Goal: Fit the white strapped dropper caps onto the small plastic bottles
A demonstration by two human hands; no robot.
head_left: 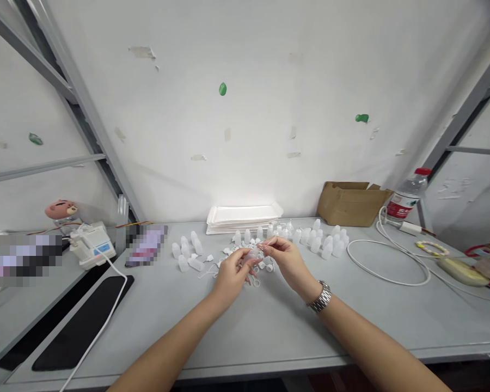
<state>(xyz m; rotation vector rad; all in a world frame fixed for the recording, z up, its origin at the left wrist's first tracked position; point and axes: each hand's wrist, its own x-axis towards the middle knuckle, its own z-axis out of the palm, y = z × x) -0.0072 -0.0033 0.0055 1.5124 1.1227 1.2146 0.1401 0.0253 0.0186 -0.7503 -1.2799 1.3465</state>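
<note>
Over the middle of the grey table my left hand (233, 272) is closed around a small translucent plastic bottle (251, 256). My right hand (283, 257), with a metal watch on the wrist, pinches at the top end of that bottle; what lies between its fingertips is too small to make out. Beneath and around both hands are loose white caps (269, 267) with ring-shaped loops, partly hidden by the fingers. Several more small bottles (185, 249) are grouped to the left, one lying on its side. Another cluster of small bottles (327, 247) stands to the right.
White trays (245, 215) are stacked against the wall. A cardboard box (351, 204), a red-capped water bottle (406, 198) and a looped white cable (386, 280) occupy the right side. On the left are a phone (147, 245), a white power adapter (93, 245) and a black pad (84, 324).
</note>
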